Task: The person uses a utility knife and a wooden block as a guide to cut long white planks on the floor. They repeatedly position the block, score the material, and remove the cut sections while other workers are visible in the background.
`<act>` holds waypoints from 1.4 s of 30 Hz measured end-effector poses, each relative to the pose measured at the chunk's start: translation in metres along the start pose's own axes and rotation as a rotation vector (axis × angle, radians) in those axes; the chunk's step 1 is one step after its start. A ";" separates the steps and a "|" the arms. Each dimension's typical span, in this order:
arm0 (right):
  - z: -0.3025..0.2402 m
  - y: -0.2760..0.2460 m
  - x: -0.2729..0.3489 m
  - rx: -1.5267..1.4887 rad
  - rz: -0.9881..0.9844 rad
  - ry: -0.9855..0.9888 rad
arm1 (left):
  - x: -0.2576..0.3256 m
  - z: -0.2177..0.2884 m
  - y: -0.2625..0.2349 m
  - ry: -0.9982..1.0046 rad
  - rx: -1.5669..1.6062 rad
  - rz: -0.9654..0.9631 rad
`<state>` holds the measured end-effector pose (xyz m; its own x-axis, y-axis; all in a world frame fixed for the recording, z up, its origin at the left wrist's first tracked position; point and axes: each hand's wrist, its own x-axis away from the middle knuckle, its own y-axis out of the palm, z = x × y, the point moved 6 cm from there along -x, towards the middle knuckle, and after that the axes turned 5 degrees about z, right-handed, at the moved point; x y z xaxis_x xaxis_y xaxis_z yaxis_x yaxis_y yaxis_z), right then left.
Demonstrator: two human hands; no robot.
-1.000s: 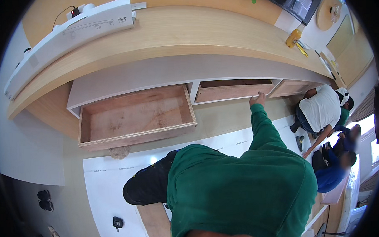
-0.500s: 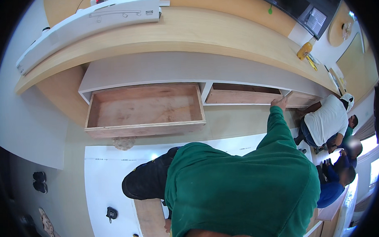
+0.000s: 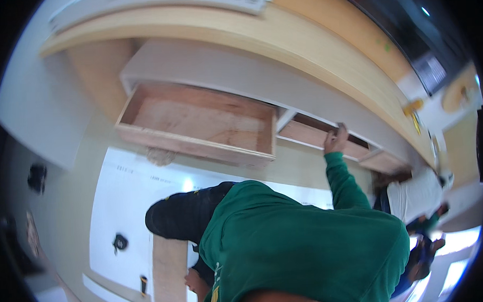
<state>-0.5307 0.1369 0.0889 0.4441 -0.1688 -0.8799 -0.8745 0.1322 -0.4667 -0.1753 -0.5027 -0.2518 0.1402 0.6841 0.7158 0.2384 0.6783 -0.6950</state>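
In a green sleeve, my right hand (image 3: 336, 139) reaches forward to a narrow wooden drawer (image 3: 299, 133), which is only slightly pulled out. Its fingers are bent over the top edge of the drawer's front. Low in the picture, my left hand (image 3: 194, 281) is beside a brown wooden board (image 3: 170, 265); its fingers are blurred and partly hidden by my body. To the left of the narrow drawer, a wide wooden drawer (image 3: 197, 115) stands pulled far out with a bare inside. Both drawers sit in a white cabinet (image 3: 196, 64) beneath a pale wooden counter (image 3: 237, 36).
A white sheet (image 3: 113, 208) covers part of the floor, with a small black object (image 3: 119, 242) on it. A dark, yellow-marked handle-like object (image 3: 143, 285) lies by the board. A person in white (image 3: 413, 195) crouches at the right. A long white box (image 3: 162, 2) rests on the counter.
My right hand has shifted left along the row, from the narrow drawer's right end towards its middle. My left hand shows more now. The whole view has tilted and blurred.
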 end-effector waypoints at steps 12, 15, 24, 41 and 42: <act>-0.493 -0.013 0.199 -1.413 -1.257 -1.038 | 0.051 -0.059 -0.017 -0.088 0.699 0.725; -0.526 -0.056 0.232 -1.554 -1.363 -1.242 | 0.101 -0.066 0.009 -0.214 0.882 0.807; -0.561 -0.129 0.319 -1.853 -1.382 -1.899 | 0.182 -0.025 0.057 -0.537 1.041 1.028; -0.686 -0.216 0.591 -1.437 -1.890 -1.668 | 0.063 -0.141 0.017 -0.595 1.325 0.751; -0.684 -0.223 0.630 -1.387 -1.917 -1.659 | 0.042 -0.160 0.016 -0.604 1.316 0.738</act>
<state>-0.1896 -0.6672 -0.3008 -0.4088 0.8885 0.2087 0.7168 0.4541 -0.5291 -0.0119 -0.5061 -0.2225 -0.6077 0.7313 0.3096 -0.6923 -0.2967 -0.6578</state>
